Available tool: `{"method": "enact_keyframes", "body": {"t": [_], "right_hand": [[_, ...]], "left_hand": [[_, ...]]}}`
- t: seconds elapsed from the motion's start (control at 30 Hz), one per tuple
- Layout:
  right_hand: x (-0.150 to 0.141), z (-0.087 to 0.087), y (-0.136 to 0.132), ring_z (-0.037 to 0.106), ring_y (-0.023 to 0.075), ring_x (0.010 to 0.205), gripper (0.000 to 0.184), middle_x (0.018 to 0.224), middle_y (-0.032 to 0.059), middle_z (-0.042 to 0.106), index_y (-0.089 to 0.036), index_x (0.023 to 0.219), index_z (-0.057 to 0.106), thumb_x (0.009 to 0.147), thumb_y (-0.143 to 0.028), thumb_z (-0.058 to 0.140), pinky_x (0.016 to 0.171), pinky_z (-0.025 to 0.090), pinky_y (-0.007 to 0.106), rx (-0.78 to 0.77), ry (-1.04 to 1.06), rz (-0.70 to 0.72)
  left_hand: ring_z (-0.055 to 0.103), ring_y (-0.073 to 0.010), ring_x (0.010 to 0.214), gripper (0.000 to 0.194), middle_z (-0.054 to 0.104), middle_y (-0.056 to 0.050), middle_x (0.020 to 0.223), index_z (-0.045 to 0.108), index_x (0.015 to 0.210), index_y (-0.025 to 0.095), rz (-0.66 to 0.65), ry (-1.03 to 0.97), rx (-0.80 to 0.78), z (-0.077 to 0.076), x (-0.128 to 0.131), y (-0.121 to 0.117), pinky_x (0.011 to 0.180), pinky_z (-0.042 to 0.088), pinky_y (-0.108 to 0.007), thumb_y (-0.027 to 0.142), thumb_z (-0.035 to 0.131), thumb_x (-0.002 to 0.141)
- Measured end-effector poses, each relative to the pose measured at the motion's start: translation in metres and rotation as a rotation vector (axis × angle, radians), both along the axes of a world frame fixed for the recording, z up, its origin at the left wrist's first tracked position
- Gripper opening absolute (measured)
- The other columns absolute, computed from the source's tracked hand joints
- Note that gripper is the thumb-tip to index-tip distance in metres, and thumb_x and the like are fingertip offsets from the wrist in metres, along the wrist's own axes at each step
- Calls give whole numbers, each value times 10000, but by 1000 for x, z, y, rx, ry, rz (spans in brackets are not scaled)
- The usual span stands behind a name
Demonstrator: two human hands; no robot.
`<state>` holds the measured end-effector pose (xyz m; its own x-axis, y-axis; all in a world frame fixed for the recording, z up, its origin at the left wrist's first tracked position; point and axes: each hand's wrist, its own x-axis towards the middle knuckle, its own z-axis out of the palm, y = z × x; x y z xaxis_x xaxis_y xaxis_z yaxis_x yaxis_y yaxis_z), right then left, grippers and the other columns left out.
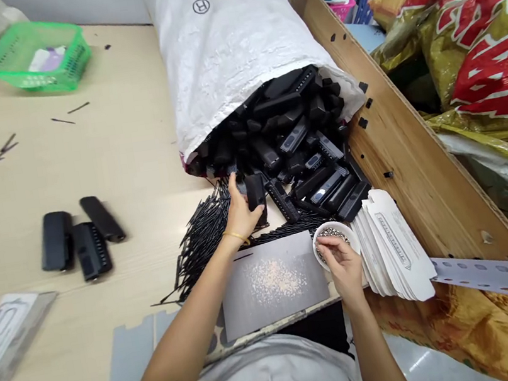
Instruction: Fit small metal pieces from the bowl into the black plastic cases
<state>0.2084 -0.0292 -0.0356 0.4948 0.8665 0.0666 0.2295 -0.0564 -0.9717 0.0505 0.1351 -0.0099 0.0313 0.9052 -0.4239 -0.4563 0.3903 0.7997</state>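
My left hand is closed around a black plastic case at the near edge of a heap of similar cases. That heap spills from the mouth of a white woven sack. Over a white bowl of small shiny metal pieces, my right hand has its fingertips pinched together; whatever lies between them is too small to make out. Between my forearms lies a grey sheet carrying a scatter of tiny pale bits. Many thin black sticks are piled beside my left wrist.
A stack of white printed cards stands right of the bowl, by a wooden side board. Three black cases lie to the left on the table. Farther back is a green basket. Yellow and red bags crowd the right.
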Motion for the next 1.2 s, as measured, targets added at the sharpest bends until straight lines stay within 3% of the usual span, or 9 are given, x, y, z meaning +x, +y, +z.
{"method": "enact_keyframes", "body": {"t": [0.1,0.2,0.33,0.47,0.7,0.87,1.2], "right_hand": [[-19,-4,6,634,163,836,130,852,59,671,-170,847,674,844,-281,606,771,510,312,16,11,66],[-41,-8,9,645,154,801,130,843,52,679,-167,877,659,864,-274,586,748,514,297,3,51,70],[-62,-4,11,622,144,797,94,822,41,659,-168,858,638,871,-238,576,749,503,290,95,-57,29],[-69,2,13,599,146,792,92,808,35,636,-180,837,614,886,-196,538,733,489,296,176,-195,68],[-69,10,11,586,147,777,99,796,30,624,-189,854,597,886,-139,518,712,478,305,248,-309,33],[-68,16,15,584,141,781,144,813,27,637,-197,886,603,877,-84,513,710,471,291,312,-432,104],[-82,4,13,619,118,723,113,753,9,642,-175,817,609,889,-151,525,675,493,233,211,-232,36]], "left_hand": [[664,-167,883,925,649,-34,997,431,1327,292,-120,-57,-18,6,-18,-26,869,533,-321,-77,733,534],[664,-154,766,663,667,-35,930,512,1192,230,-191,-174,-144,12,-28,-53,775,577,-360,-1,733,611],[681,-174,829,347,684,-49,960,564,1071,184,-136,-309,-295,12,-32,-70,820,572,-418,84,665,755],[683,-205,921,188,696,-86,996,590,992,143,-101,-357,-351,7,-32,-74,868,560,-423,128,637,811],[658,-236,1024,232,691,-105,1036,594,1029,137,-84,-384,-330,9,-34,-77,929,526,-456,122,650,805],[665,-224,1000,283,688,-86,1036,562,1065,164,-49,-356,-296,15,-35,-79,914,531,-458,116,651,801],[680,-204,933,425,682,-38,1025,488,1018,212,-21,-294,-132,15,-39,-86,888,539,-447,161,762,698]]}}
